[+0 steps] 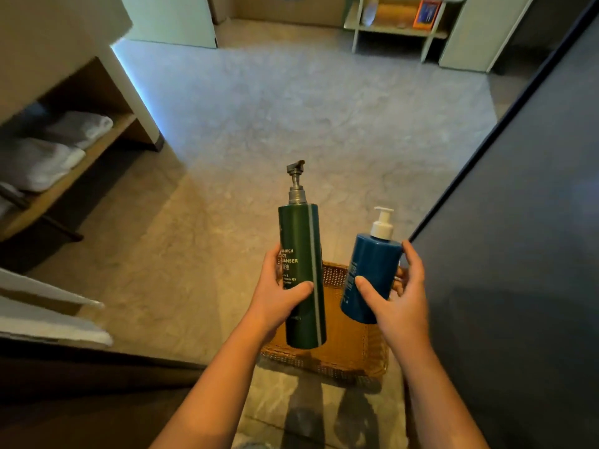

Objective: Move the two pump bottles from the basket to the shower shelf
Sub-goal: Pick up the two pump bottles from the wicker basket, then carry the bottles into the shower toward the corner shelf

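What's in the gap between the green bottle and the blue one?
In the head view nothing sits between the green bottle and the blue bottle; through the gap you only see the wicker basket on the floor below them.

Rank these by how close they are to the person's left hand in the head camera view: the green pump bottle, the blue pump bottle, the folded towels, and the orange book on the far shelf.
1. Green pump bottle: gripped in the left hand.
2. Blue pump bottle: just to the right, held by the right hand.
3. Folded towels: on the low shelf at left.
4. Orange book: far across the floor, top right.
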